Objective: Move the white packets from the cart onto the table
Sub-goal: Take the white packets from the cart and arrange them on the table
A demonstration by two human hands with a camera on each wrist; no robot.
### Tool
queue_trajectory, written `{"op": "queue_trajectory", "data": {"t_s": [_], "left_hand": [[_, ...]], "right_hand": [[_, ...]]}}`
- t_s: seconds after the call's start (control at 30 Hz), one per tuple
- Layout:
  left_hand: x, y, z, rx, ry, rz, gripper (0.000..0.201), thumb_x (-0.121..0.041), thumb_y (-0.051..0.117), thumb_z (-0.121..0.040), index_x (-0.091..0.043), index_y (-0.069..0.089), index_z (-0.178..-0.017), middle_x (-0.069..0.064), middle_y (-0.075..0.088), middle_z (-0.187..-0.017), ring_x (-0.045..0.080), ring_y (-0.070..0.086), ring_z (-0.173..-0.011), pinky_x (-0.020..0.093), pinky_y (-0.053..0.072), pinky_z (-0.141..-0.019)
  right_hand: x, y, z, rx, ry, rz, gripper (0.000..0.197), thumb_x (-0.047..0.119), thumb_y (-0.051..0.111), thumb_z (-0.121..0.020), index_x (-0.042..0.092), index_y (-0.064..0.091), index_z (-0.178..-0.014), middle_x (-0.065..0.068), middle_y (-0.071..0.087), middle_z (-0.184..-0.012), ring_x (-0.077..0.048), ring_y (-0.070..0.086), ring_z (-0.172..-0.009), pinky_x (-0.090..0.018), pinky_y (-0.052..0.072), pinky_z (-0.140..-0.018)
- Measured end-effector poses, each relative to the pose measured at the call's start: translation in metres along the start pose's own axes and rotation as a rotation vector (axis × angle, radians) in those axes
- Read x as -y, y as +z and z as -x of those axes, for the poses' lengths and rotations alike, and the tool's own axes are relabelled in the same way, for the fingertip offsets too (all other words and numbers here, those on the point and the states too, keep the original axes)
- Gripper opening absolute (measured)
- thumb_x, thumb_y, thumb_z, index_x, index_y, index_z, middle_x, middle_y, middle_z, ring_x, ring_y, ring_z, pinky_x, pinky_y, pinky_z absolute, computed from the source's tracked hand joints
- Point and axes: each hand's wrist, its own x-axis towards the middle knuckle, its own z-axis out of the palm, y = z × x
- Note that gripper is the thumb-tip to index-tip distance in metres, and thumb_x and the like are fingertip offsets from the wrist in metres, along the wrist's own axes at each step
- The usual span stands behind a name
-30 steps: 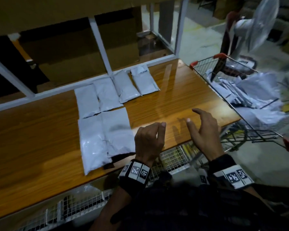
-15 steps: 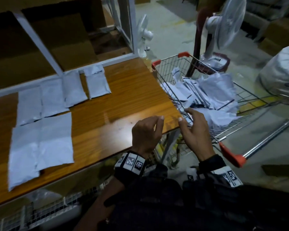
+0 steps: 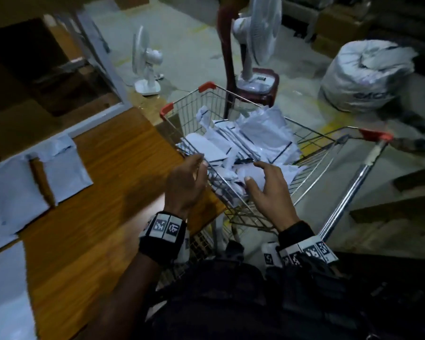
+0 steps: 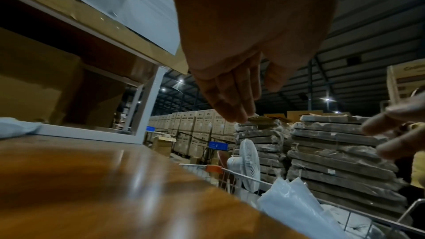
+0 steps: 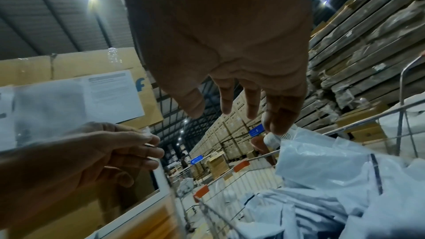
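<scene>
A wire shopping cart (image 3: 312, 137) with red corner caps stands against the right end of the wooden table (image 3: 123, 168). A loose heap of white packets (image 3: 263, 136) fills its basket, also seen in the right wrist view as a pile of white packets (image 5: 333, 179). My left hand (image 3: 185, 177) hovers over the table corner by the cart's near rim, fingers loosely curled, holding nothing. My right hand (image 3: 265, 182) is spread above the near packets, empty. Several white packets (image 3: 59, 165) lie flat on the table at the left.
Two white fans (image 3: 145, 62) stand on the floor beyond the cart, one on a dark red stool (image 3: 258, 84). A big white sack (image 3: 368, 74) sits at the far right. Cardboard boxes (image 3: 27, 77) fill the shelf behind the table. Wrapped stacks (image 4: 333, 152) rise behind the cart.
My view has swung right from the table to the cart. Both empty hands moved from over the table edge to the cart's basket, the right one now above the packets.
</scene>
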Motion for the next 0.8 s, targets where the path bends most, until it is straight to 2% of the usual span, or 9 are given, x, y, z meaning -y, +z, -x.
{"op": "queue_trajectory", "data": {"t_s": [0.13,0.23,0.33,0.43,0.53,0.63,0.8], "left_hand": [[-0.008,0.018,-0.058,0.145,0.111,0.060,0.031,-0.029,0.056,-0.098,-0.014,0.067,-0.122,0.004,0.073,-0.111,0.020,0.069,-0.100,0.035,0.056,-0.084],[0.000,0.041,-0.095,0.168,0.179,0.082,0.033,-0.036,0.055,-0.095,-0.017,0.068,-0.118,-0.001,0.075,-0.101,0.024,0.070,-0.095,0.041,0.056,-0.077],[0.015,0.070,-0.128,0.277,0.182,0.027,0.037,-0.041,0.051,-0.094,-0.018,0.067,-0.119,-0.001,0.074,-0.101,0.026,0.068,-0.097,0.045,0.055,-0.078],[0.023,0.102,-0.154,0.418,0.157,-0.045,0.037,-0.041,0.054,-0.096,-0.019,0.064,-0.123,0.001,0.073,-0.107,0.025,0.065,-0.107,0.043,0.054,-0.085],[0.035,0.128,-0.168,0.514,0.147,-0.133,0.034,-0.040,0.054,-0.097,-0.021,0.064,-0.123,0.000,0.072,-0.111,0.024,0.062,-0.112,0.038,0.051,-0.085],[0.041,0.146,-0.181,0.525,0.149,-0.193,0.031,-0.036,0.054,-0.097,-0.018,0.067,-0.119,0.004,0.073,-0.103,0.029,0.064,-0.105,0.039,0.051,-0.080],[0.034,0.166,-0.197,0.501,0.127,-0.253,0.032,-0.038,0.049,-0.093,-0.022,0.069,-0.111,0.013,0.071,-0.094,0.035,0.065,-0.093,0.039,0.051,-0.072]], "right_hand": [[-0.018,-0.016,-0.040,0.037,0.112,0.101,0.047,0.038,0.058,-0.096,0.016,0.049,-0.138,-0.009,0.049,-0.136,-0.022,0.045,-0.126,-0.034,0.037,-0.102],[-0.034,-0.015,-0.071,0.080,0.191,0.168,0.049,0.043,0.055,-0.096,0.018,0.050,-0.137,-0.010,0.050,-0.136,-0.026,0.045,-0.126,-0.040,0.039,-0.103],[-0.054,-0.004,-0.102,0.173,0.283,0.224,0.054,0.052,0.050,-0.091,0.020,0.052,-0.135,-0.014,0.052,-0.134,-0.032,0.047,-0.125,-0.044,0.041,-0.102],[-0.077,0.006,-0.124,0.273,0.382,0.300,0.056,0.051,0.053,-0.092,0.017,0.051,-0.137,-0.019,0.052,-0.132,-0.036,0.048,-0.124,-0.044,0.043,-0.101],[-0.093,0.019,-0.138,0.344,0.487,0.338,0.058,0.045,0.057,-0.094,0.015,0.044,-0.142,-0.022,0.039,-0.141,-0.041,0.046,-0.127,-0.045,0.043,-0.103],[-0.109,0.033,-0.151,0.399,0.554,0.340,0.059,0.042,0.056,-0.095,0.012,0.040,-0.143,-0.025,0.033,-0.145,-0.044,0.044,-0.128,-0.048,0.041,-0.105],[-0.135,0.055,-0.163,0.498,0.671,0.321,0.064,0.040,0.056,-0.092,0.010,0.038,-0.145,-0.024,0.039,-0.145,-0.042,0.043,-0.130,-0.046,0.042,-0.107]]}}
